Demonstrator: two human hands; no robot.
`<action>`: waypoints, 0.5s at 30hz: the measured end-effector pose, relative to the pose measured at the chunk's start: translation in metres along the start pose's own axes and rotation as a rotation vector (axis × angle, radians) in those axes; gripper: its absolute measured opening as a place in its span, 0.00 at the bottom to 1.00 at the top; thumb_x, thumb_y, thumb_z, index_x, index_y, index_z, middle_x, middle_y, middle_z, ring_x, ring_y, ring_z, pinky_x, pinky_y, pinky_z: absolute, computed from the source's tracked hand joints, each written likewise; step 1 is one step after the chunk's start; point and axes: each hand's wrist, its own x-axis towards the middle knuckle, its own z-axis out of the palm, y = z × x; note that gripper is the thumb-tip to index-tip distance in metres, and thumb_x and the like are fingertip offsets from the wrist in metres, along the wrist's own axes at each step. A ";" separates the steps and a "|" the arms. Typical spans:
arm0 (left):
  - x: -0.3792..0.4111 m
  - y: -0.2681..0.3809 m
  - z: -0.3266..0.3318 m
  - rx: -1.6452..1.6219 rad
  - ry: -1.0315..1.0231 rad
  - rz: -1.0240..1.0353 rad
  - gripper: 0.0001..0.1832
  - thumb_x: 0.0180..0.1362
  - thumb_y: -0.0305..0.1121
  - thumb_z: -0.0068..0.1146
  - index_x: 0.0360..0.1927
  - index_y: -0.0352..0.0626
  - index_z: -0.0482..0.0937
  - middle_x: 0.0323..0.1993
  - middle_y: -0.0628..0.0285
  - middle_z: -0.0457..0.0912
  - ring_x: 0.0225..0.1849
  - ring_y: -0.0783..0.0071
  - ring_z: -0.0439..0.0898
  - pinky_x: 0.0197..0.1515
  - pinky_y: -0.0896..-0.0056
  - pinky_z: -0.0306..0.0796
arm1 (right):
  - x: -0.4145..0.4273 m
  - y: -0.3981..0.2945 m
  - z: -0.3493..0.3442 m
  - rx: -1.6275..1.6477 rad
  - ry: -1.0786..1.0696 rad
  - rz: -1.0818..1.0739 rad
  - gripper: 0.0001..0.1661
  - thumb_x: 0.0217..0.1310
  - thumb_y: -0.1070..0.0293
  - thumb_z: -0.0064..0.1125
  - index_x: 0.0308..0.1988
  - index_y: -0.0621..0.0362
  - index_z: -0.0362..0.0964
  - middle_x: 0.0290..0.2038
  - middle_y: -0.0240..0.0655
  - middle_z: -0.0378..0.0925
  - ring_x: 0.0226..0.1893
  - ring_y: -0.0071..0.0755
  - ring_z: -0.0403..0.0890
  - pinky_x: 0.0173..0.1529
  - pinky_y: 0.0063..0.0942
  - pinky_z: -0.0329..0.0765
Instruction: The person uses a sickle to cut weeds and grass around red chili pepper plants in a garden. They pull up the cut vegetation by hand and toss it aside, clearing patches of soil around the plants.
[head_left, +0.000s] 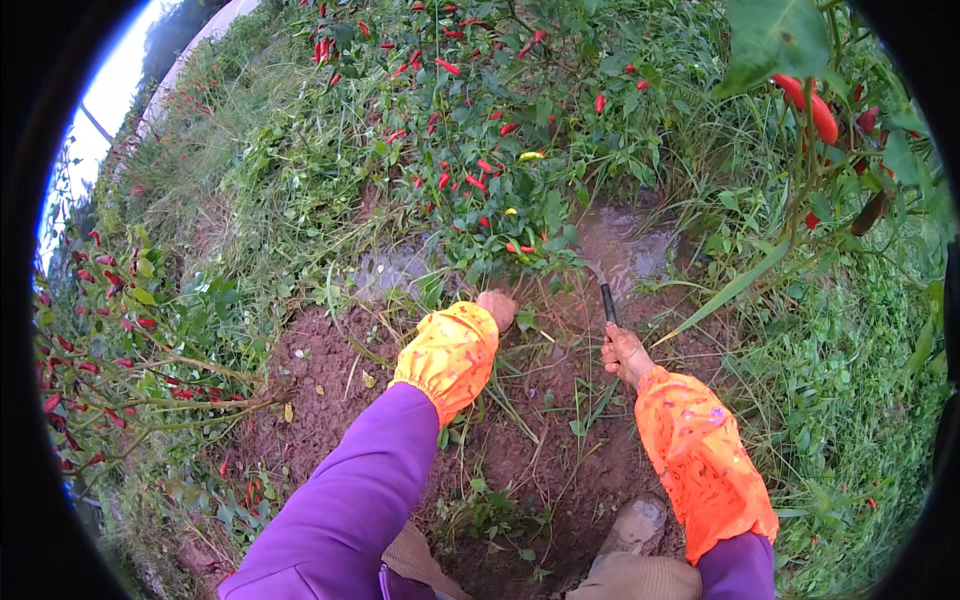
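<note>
My right hand (625, 351) is closed around the black handle (608, 302) of a sickle-like tool. Its thin curved metal blade (594, 270) points away from me and to the left, over muddy water. My left hand (498, 309) reaches down at the foot of a chili pepper plant (480, 180), among grass and weeds at the soil. Its fingers are turned away from the camera, so what they grip, if anything, is hidden. Red chilies hang on that plant, with a few yellow or green ones among them.
Muddy water (626, 240) lies in a furrow beyond my hands. Pulled weeds (495, 517) lie on the brown soil (330, 375) near my boot (637, 525). A leaning chili plant (217, 403) is on the left; another, with a large red chili (814, 109), rises close at right.
</note>
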 end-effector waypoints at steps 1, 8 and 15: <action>-0.003 -0.004 -0.001 -0.005 0.003 0.018 0.11 0.47 0.32 0.54 0.37 0.48 0.79 0.37 0.59 0.80 0.38 0.62 0.80 0.35 0.59 0.73 | 0.007 0.003 0.003 -0.026 -0.049 0.048 0.18 0.64 0.48 0.43 0.30 0.49 0.56 0.15 0.24 0.55 0.10 0.18 0.52 0.14 0.20 0.52; -0.064 -0.024 0.029 -0.079 0.081 0.082 0.07 0.44 0.30 0.49 0.26 0.41 0.78 0.30 0.52 0.78 0.35 0.54 0.77 0.37 0.57 0.71 | -0.098 0.102 -0.010 -0.501 -0.075 -0.002 0.23 0.62 0.41 0.41 0.33 0.49 0.56 0.15 0.26 0.59 0.08 0.20 0.59 0.11 0.20 0.57; -0.135 -0.024 0.021 -0.081 0.173 0.236 0.07 0.42 0.31 0.49 0.25 0.40 0.75 0.28 0.54 0.77 0.38 0.56 0.75 0.43 0.58 0.67 | -0.178 0.109 0.000 -0.257 -0.007 0.236 0.18 0.63 0.48 0.46 0.31 0.47 0.56 0.15 0.21 0.54 0.09 0.14 0.51 0.12 0.17 0.50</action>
